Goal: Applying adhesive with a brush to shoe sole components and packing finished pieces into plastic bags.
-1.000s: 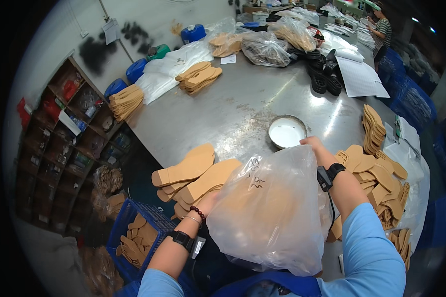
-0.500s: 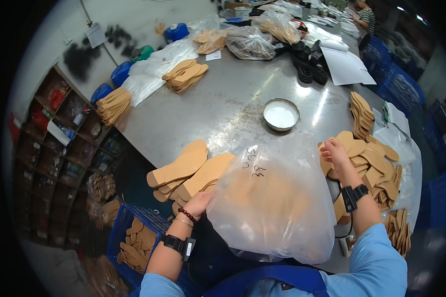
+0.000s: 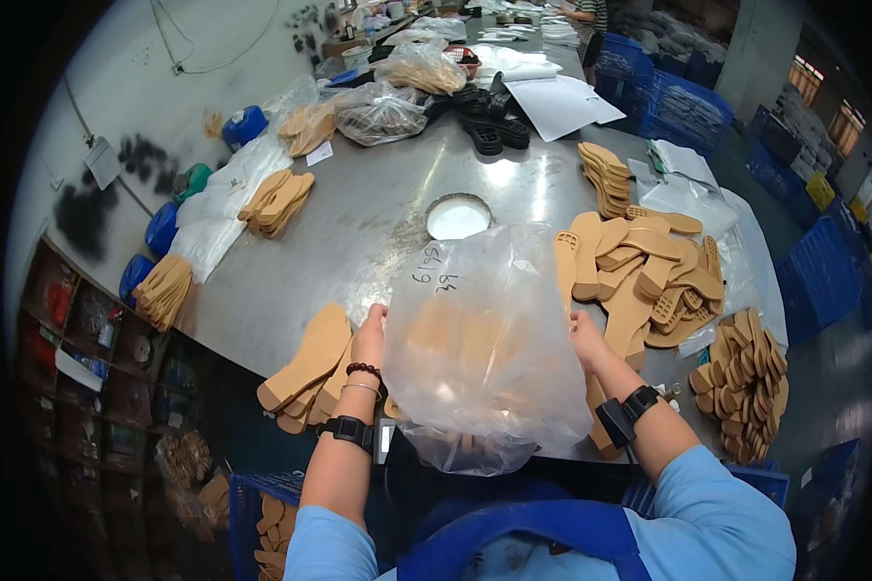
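I had both hands grasping one item: the left hand (image 3: 369,334) gripped the left side of a cloudy plastic bag (image 3: 475,387), and the right hand (image 3: 585,339) gripped its right side. In my view, the bag covered part of the near edge of the desk (image 3: 358,213); tan contents (image 3: 484,324) showed through it. A round bowl (image 3: 458,219), white inside, stood just beyond. Loose soles (image 3: 310,356) lay at the near edge, left of the bag; a larger heap (image 3: 652,242) lay toward the right edge.
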Demonstrator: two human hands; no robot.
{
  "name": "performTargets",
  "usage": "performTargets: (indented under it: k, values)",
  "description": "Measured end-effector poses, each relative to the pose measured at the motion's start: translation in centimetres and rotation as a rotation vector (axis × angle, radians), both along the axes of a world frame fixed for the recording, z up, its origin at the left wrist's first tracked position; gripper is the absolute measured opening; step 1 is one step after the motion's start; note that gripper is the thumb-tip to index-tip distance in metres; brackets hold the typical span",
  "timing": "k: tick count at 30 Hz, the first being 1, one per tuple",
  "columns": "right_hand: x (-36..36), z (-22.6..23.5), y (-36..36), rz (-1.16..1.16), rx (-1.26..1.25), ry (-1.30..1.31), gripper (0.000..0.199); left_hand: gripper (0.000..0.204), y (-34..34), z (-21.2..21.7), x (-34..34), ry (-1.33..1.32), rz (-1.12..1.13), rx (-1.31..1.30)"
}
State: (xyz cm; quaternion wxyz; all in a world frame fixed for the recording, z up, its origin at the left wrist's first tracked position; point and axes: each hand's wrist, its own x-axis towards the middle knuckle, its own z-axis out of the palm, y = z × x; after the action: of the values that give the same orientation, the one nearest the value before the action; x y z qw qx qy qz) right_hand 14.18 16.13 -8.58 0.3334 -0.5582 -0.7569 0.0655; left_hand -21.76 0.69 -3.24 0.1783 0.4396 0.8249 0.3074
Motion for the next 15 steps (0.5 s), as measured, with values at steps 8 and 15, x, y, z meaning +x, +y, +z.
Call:
performTargets:
  k: [8, 15]
  values:
    - [-0.7, 1.4, 3.1, -0.009, -0.74, 0.206, 0.034, 0.028, 0.5, 0.7, -0.7, 0.092, 0.038, -0.169]
    - [3.5, -0.3, -1.2, 0.223, -0.92, -0.195, 0.034, 0.041, -4.3, -3.3, -1.5, 0.254, -0.303, -0.619]
